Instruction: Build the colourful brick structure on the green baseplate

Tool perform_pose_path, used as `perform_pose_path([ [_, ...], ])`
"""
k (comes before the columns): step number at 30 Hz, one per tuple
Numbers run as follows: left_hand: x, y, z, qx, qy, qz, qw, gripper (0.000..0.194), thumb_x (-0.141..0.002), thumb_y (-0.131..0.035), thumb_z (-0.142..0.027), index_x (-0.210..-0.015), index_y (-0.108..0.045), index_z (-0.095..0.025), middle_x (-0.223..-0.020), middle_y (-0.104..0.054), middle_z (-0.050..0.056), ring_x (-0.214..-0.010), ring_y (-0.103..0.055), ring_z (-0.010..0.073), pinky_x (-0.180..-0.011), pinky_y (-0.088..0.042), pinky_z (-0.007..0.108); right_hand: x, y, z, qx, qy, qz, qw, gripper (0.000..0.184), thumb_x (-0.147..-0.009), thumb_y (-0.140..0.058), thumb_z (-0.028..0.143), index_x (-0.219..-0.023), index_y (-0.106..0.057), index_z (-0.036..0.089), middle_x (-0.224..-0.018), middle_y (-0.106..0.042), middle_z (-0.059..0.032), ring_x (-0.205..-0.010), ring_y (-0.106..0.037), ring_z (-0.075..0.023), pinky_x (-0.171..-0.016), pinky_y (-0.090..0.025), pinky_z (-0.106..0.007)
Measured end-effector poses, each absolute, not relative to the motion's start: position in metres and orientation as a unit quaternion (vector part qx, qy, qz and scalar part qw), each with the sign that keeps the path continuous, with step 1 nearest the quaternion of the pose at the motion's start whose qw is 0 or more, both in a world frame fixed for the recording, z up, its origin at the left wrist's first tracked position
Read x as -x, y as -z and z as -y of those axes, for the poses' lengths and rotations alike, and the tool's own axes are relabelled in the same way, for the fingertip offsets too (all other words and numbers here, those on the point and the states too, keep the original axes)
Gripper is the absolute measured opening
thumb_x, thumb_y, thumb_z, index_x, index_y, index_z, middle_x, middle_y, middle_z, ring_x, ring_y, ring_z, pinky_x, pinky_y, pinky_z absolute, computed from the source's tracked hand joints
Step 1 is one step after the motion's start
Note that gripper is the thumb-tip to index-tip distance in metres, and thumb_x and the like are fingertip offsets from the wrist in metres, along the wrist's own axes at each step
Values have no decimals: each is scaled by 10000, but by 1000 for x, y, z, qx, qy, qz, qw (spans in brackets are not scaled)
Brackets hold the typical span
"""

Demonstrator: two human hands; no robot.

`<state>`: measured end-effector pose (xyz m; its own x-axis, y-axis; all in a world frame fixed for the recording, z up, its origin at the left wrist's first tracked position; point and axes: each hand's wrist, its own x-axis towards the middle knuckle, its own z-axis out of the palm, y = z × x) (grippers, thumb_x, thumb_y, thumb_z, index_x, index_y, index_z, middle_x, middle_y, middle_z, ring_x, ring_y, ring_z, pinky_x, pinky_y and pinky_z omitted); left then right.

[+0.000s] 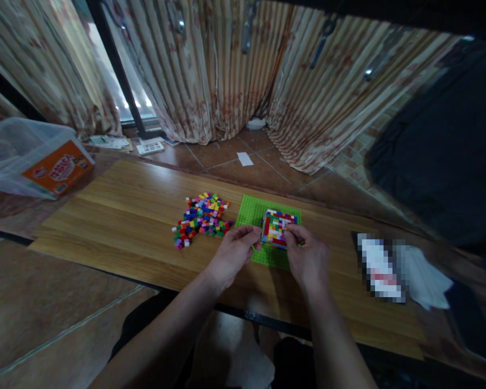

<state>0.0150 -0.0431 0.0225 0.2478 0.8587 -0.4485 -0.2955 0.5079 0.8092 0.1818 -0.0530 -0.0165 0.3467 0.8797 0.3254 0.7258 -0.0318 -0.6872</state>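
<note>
A green baseplate [251, 212] lies on a low wooden board [125, 216]. On it stands a boxy build of small multicoloured bricks [278, 227]. My left hand [235, 253] has its fingers curled against the build's left side. My right hand [308, 258] pinches at the build's right top corner with closed fingers. Whether a loose brick sits in either pinch is hidden. A heap of several loose coloured bricks [202, 218] lies just left of the baseplate.
A clear plastic tub with an orange label [36, 159] stands at the far left. A white cloth [425, 278] and a blurred flat item [383, 267] lie on the board's right end. Curtains [235, 70] hang behind; papers lie on the tiled floor.
</note>
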Motion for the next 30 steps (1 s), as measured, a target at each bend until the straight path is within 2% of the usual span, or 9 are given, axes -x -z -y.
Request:
perform_pose_path([
  [8,-16,-23,45,-264,-411,-462,740,154,-900,-573,-230,-895,-665,-106,-619,-550,-19,-420,-331,17,-422,-179,164,-180,24,50,712,-124,544,426,280,-849,-548,331,-1006,-737,197,-954,-764,-92,-828,-700,-241,-793,-535,-404],
  [12,-14,-25,43,-198,-410,-429,780,225,-948,-520,-262,-907,-667,-96,-703,-621,32,-506,-495,53,-474,-353,161,-176,20,53,703,-80,543,452,271,-889,-536,343,-984,-732,182,-941,-759,-100,-829,-693,-234,-802,-533,-401],
  [17,-13,-31,39,-118,-404,-405,812,352,-1002,-418,-297,-854,-656,-84,-774,-673,103,-676,-648,130,-669,-528,231,-165,2,65,626,-70,601,492,189,-925,-562,324,-938,-719,221,-906,-739,-46,-812,-680,-186,-773,-539,-340],
  [20,-12,-32,38,-104,-411,-383,821,379,-1006,-406,-313,-829,-655,-87,-778,-669,101,-696,-648,137,-704,-540,245,-158,-7,73,560,-103,665,484,142,-924,-586,284,-969,-715,243,-969,-712,-41,-898,-669,-180,-811,-542,-340],
  [24,-11,-29,39,-107,-413,-357,831,390,-1005,-419,-339,-832,-667,-93,-769,-646,74,-659,-604,112,-641,-501,213,-153,-6,76,534,-112,721,426,177,-914,-599,271,-1048,-714,257,-1130,-652,-68,-1066,-617,-214,-924,-519,-409],
  [30,-11,-25,39,-116,-400,-343,842,352,-982,-483,-350,-857,-690,-94,-832,-665,76,-687,-591,102,-648,-467,200,-150,1,73,565,-97,720,391,162,-884,-612,252,-995,-730,245,-1148,-632,-76,-1114,-577,-250,-963,-493,-459],
])
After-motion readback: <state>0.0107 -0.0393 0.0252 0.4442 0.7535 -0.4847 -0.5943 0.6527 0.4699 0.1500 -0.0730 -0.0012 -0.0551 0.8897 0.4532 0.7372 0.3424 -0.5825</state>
